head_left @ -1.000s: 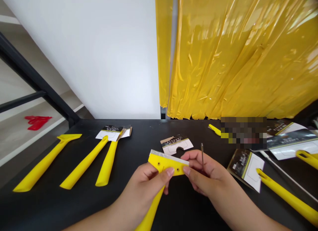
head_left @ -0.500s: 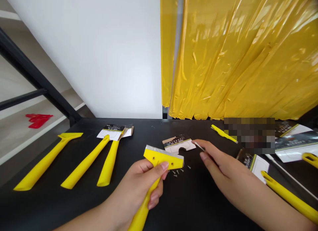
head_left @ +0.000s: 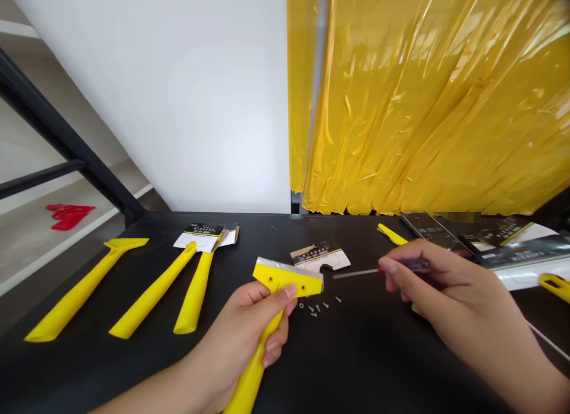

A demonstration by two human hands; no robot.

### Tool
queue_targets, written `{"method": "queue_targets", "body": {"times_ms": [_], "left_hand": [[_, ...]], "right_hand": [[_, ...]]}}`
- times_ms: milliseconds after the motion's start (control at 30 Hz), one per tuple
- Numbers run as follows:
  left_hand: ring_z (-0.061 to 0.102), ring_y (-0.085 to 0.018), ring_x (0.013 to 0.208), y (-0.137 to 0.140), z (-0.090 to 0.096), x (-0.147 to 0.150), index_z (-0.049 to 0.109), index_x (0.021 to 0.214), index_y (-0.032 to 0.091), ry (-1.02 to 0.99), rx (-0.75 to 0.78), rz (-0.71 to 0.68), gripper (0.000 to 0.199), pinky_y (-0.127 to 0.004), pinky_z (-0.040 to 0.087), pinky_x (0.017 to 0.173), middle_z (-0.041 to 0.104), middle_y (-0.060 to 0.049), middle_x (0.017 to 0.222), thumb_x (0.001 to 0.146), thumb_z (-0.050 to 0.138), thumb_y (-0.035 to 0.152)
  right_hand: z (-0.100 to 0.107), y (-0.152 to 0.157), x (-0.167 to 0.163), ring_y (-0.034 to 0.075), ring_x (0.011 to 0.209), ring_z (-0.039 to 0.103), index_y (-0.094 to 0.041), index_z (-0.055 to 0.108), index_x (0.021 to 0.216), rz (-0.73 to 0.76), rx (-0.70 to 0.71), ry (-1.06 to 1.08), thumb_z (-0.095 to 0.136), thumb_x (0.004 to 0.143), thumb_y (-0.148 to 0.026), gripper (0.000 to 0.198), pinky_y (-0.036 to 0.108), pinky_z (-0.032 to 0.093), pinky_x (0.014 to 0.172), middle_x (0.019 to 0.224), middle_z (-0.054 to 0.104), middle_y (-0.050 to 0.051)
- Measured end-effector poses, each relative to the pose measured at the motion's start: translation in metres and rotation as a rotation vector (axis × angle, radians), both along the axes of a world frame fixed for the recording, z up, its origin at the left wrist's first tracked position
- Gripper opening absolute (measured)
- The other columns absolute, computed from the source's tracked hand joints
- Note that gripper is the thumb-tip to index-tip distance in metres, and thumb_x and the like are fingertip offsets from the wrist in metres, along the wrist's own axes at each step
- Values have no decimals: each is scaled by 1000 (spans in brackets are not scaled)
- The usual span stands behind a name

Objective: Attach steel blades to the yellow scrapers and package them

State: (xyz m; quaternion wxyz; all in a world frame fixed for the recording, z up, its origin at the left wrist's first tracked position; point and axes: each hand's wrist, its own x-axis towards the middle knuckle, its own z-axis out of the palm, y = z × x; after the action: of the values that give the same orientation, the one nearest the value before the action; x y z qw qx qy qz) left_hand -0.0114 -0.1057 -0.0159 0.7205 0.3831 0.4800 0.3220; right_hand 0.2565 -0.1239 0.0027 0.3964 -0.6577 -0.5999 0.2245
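My left hand (head_left: 262,325) is closed around the yellow handle of a scraper (head_left: 289,280), its head tilted up with a metal blade along the top edge and two holes in its face. In my right hand (head_left: 418,277) is a screwdriver (head_left: 356,273) with a red and dark handle, its shaft pointing left. The tip is just right of the scraper head, apart from it. Several small screws (head_left: 318,309) lie on the black table below the two tools. Behind the scraper head rests a cut-out card label (head_left: 321,258).
Three yellow scraper handles (head_left: 80,292) lie at the left, two with card labels (head_left: 199,237). At the back right are a phone-like timer (head_left: 434,233), a yellow piece (head_left: 392,233) and packaging (head_left: 525,253). Yellow plastic sheeting (head_left: 423,105) hangs behind the table (head_left: 333,360).
My right hand has moved right and turned, and the screwdriver now shows in it; before, only a thin pale tip stuck out from its fingers. My left hand and scraper shifted slightly left.
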Motion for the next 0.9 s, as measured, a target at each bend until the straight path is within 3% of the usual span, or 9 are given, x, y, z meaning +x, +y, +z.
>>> {"method": "queue_targets", "body": {"times_ms": [167, 533, 900], "left_hand": [[31, -7, 41, 1, -2, 0, 58, 73, 20, -5, -9, -2, 38, -17, 29, 41, 44, 7, 45, 97, 68, 48], [32, -7, 42, 2, -4, -1, 60, 73, 20, -5, -21, -14, 39, -17, 30, 40, 44, 6, 45, 96, 70, 49], [32, -7, 41, 1, -3, 2, 58, 72, 20, 2, -43, 0, 38, -18, 28, 40, 44, 7, 44, 93, 73, 49]], "right_hand": [[-9, 1, -1, 16, 60, 50, -26, 59, 84, 172, 27, -152, 50, 107, -48, 33, 31, 37, 57, 65, 54, -3], [-16, 4, -3, 14, 58, 45, -26, 58, 87, 227, -6, -173, 49, 108, -47, 31, 28, 35, 54, 67, 49, -5], [-10, -3, -9, 15, 61, 48, -26, 60, 88, 189, 70, -174, 49, 108, -47, 31, 30, 36, 56, 67, 52, -5]]}}
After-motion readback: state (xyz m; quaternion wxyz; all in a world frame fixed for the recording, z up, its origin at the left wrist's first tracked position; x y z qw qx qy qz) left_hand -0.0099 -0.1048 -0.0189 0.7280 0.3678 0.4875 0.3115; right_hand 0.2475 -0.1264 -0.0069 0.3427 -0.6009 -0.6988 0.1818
